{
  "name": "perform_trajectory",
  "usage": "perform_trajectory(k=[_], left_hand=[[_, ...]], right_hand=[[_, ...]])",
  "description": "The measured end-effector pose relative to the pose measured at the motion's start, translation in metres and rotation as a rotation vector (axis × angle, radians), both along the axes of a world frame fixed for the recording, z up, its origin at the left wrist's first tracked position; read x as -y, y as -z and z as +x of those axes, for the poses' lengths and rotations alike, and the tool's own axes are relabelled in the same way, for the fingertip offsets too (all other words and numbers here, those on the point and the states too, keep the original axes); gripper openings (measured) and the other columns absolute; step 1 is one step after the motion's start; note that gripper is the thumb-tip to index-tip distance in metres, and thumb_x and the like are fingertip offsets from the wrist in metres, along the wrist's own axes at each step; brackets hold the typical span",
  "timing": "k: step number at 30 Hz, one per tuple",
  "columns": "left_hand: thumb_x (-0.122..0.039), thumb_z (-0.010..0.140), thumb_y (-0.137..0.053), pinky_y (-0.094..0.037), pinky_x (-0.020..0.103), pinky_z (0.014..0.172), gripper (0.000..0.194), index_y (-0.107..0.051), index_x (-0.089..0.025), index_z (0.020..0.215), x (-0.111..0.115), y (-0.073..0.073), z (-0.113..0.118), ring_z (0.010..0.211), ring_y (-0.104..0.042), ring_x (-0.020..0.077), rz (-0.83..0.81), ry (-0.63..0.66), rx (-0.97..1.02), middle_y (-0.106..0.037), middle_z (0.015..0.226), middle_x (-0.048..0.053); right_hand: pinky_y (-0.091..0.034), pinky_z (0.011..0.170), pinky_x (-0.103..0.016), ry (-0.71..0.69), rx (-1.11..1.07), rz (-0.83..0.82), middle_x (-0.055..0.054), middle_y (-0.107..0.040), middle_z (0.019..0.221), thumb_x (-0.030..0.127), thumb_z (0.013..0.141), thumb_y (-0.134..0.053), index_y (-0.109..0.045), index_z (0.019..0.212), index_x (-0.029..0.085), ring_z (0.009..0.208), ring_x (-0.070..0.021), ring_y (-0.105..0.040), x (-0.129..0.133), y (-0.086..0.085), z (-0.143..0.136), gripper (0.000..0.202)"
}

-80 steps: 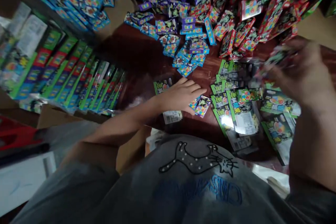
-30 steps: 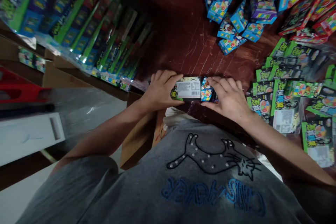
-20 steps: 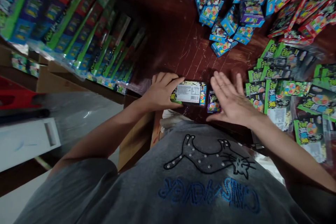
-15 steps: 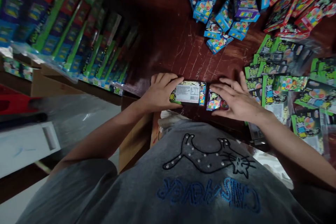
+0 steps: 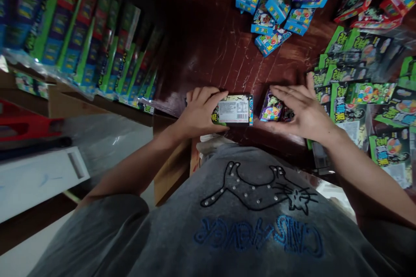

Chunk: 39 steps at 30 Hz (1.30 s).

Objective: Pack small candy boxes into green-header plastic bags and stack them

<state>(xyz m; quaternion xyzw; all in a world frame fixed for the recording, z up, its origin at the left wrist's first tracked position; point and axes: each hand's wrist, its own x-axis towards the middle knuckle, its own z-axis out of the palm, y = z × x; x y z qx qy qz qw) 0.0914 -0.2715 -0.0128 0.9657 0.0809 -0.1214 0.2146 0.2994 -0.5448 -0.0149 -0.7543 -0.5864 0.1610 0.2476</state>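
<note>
My left hand is closed around the left part of a black candy box, which lies flat near the table's front edge. A white printed label faces up on it, and a thin blue strip shows at its right end. Just to the right, my right hand grips a small purple candy box, tilted a little. Something dark and reddish shows under my right fingers, partly hidden. A short gap of tabletop separates the two boxes.
Blue candy boxes lie heaped at the back, red ones at the back right. Green-and-black packages spread beside my right forearm. Rows of filled packs stand at the left, above an open carton. The scratched table is dark red.
My right hand has drawn the purple box a little to the right and turned it, so the gap to the black box is wider. My left hand keeps its hold. The view has shifted slightly.
</note>
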Motion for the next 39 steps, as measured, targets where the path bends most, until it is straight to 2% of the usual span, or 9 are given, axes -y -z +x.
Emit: perform_trajectory(k=[7,14,19,22,25,27,29,34,39], left_hand=[[-0.070,0.069,-0.091,-0.038,0.054,0.110,0.110,-0.051,-0.025,0.161,0.006,0.002,0.005,0.133,-0.050,0.0406,-0.001,0.034,0.015,-0.057,0.150,0.016],[-0.066,0.075,-0.088,-0.038,0.056,0.114,0.107,-0.045,-0.023,0.163,0.013,0.004,0.007,0.137,-0.049,0.0420,-0.021,0.016,0.030,-0.053,0.154,0.017],[-0.062,0.074,-0.090,-0.038,0.056,0.113,0.108,-0.045,-0.022,0.164,0.017,0.004,0.012,0.136,-0.048,0.0422,-0.010,0.044,0.040,-0.053,0.154,0.019],[-0.060,0.073,-0.091,-0.037,0.055,0.113,0.110,-0.046,-0.019,0.164,0.019,0.004,0.017,0.135,-0.049,0.0424,-0.020,0.084,0.040,-0.054,0.153,0.020],[-0.063,0.076,-0.089,-0.035,0.054,0.114,0.109,-0.045,-0.019,0.165,0.019,0.005,0.017,0.136,-0.048,0.0423,-0.040,0.083,0.046,-0.053,0.154,0.019],[-0.064,0.077,-0.088,-0.034,0.053,0.114,0.108,-0.045,-0.020,0.166,0.020,0.005,0.017,0.137,-0.047,0.0424,-0.045,0.074,0.044,-0.052,0.155,0.019],[-0.063,0.077,-0.089,-0.034,0.053,0.114,0.108,-0.045,-0.020,0.166,0.021,0.004,0.018,0.137,-0.047,0.0424,-0.045,0.076,0.038,-0.051,0.155,0.018],[-0.056,0.075,-0.092,-0.035,0.053,0.113,0.108,-0.044,-0.021,0.166,0.027,0.005,0.026,0.136,-0.046,0.0421,-0.055,0.105,0.045,-0.053,0.153,0.017],[-0.054,0.073,-0.092,-0.037,0.054,0.113,0.107,-0.046,-0.023,0.164,0.024,0.006,0.028,0.135,-0.047,0.0416,-0.065,0.137,0.060,-0.053,0.153,0.017]], right_hand=[[-0.004,0.136,-0.075,-0.162,0.007,-0.046,-0.015,-0.056,0.165,0.055,0.099,-0.072,-0.044,0.169,0.019,0.149,-0.0388,-0.056,-0.009,0.006,-0.001,0.083],[-0.010,0.137,-0.073,-0.118,-0.025,-0.070,-0.024,-0.027,0.180,0.053,0.098,-0.074,-0.002,0.178,0.012,0.163,-0.0417,-0.037,-0.004,0.000,-0.011,0.116],[-0.006,0.133,-0.079,-0.025,0.047,-0.051,-0.019,-0.058,0.162,0.062,0.101,-0.065,-0.042,0.168,0.021,0.154,-0.0427,-0.047,0.001,-0.001,-0.019,0.082],[-0.008,0.136,-0.075,-0.074,0.023,-0.056,-0.020,-0.056,0.163,0.054,0.103,-0.064,-0.030,0.174,0.018,0.154,-0.0402,-0.048,-0.005,0.000,-0.018,0.086],[-0.005,0.133,-0.078,-0.063,0.028,-0.045,-0.025,-0.038,0.174,0.073,0.097,-0.063,-0.006,0.178,0.015,0.161,-0.0463,-0.036,0.006,-0.004,-0.005,0.114],[0.001,0.130,-0.082,-0.019,0.078,-0.045,-0.027,-0.037,0.174,0.091,0.090,-0.054,-0.011,0.178,0.014,0.161,-0.0509,-0.033,0.024,-0.009,0.006,0.125],[0.004,0.129,-0.083,0.008,0.134,-0.075,-0.028,-0.051,0.163,0.100,0.085,-0.044,-0.027,0.174,0.012,0.155,-0.0516,-0.042,0.040,-0.012,0.011,0.126],[-0.012,0.131,-0.077,0.026,0.095,-0.108,-0.021,-0.066,0.143,0.081,0.096,-0.056,-0.054,0.156,0.013,0.141,-0.0434,-0.055,0.040,-0.007,0.007,0.090],[-0.001,0.134,-0.074,-0.063,-0.006,0.023,-0.015,-0.071,0.139,0.066,0.097,-0.065,-0.060,0.150,0.020,0.138,-0.0388,-0.059,0.029,-0.001,0.020,0.071]])
